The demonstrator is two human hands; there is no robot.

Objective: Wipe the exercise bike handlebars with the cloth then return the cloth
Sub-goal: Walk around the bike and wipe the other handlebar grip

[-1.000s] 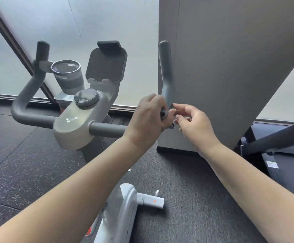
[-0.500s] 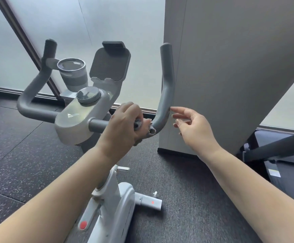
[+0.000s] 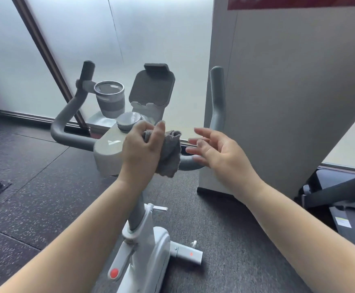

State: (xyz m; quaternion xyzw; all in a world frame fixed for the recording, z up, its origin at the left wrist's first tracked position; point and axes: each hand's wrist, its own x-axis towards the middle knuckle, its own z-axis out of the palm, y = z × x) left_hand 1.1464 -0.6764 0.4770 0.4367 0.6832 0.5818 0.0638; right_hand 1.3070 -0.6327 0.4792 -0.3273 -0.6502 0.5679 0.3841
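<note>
L hand (image 3: 142, 151) is gripping cloth (image 3: 169, 153); R hand (image 3: 218, 151) is hovering wide open. Risk: loose cloth slipping off bar (image 3: 190, 163).

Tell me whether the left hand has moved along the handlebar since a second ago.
Yes. The left hand, holding the cloth, has slid left from the right bend of the handlebar to beside the white console.

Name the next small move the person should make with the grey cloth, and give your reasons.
Probably pass the cloth to the right hand, or regrip it with both. The left hand holds it bunched in front of the handlebars, and the right hand is open beside it, fingers spread, touching nothing.
</note>
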